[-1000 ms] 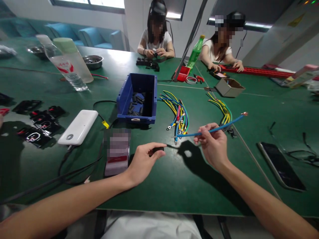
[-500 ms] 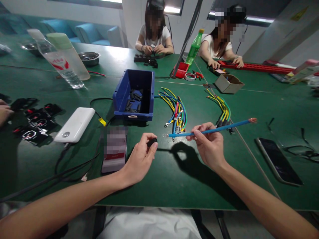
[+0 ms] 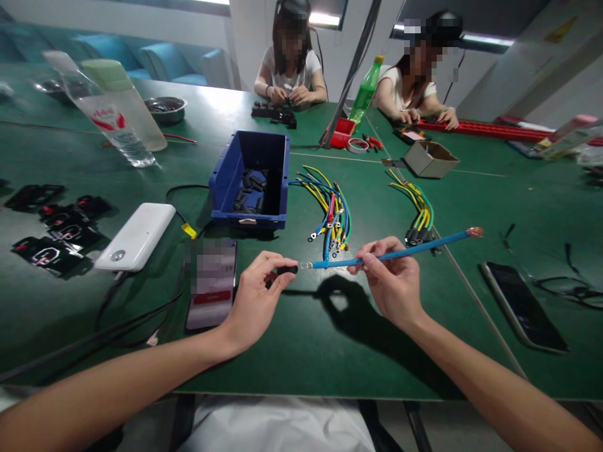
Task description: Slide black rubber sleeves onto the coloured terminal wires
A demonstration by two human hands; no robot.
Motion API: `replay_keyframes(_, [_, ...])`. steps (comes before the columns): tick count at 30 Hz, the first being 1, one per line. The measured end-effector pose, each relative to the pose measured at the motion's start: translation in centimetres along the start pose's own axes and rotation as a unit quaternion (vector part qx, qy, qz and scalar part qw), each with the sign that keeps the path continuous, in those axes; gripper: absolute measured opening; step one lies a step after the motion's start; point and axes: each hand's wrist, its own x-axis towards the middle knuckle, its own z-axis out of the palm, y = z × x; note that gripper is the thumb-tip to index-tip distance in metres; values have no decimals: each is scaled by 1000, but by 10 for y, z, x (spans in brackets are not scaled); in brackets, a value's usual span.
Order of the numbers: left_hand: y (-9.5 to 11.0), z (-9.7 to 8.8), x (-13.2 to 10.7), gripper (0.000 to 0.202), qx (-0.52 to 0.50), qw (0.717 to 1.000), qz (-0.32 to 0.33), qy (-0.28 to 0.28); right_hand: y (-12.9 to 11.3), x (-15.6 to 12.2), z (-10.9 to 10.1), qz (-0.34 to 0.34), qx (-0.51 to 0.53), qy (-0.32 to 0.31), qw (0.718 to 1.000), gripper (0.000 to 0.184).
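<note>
My right hand [image 3: 393, 276] pinches a thick blue cable [image 3: 426, 245], which slants up to bare copper strands on the right. At its left end is a metal ring terminal [image 3: 305, 265]. Between the fingers of my left hand [image 3: 261, 295] is a short black sleeve [image 3: 287, 270], its end close to the terminal; whether they touch I cannot tell. Behind the hands lies a bundle of blue, yellow and green wires [image 3: 346, 213] with ring terminals. A blue bin [image 3: 249, 221] to its left holds several black sleeves [image 3: 254, 183].
A second wire bundle [image 3: 424, 210] with black ends lies to the right. Phones [image 3: 522, 307] flank my arms, glasses [image 3: 572, 282] at far right. A white power bank [image 3: 137, 237], cords and bottles [image 3: 115, 129] stand left. Two people [image 3: 292, 69] work across the table.
The cable's terminal end has moved down and left, near the black sleeve. My left hand has turned the sleeve so it points toward the terminal.
</note>
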Motion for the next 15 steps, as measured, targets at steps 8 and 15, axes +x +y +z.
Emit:
replay_keyframes(8, [-2, 1, 1, 16, -12, 1000, -4, 19, 5, -3, -2, -6, 4, -16, 1000, 23])
replay_keyframes(15, [-5, 0, 1, 18, 13, 1000, 1, 11, 6, -6, -3, -52, -9, -35, 998, 17])
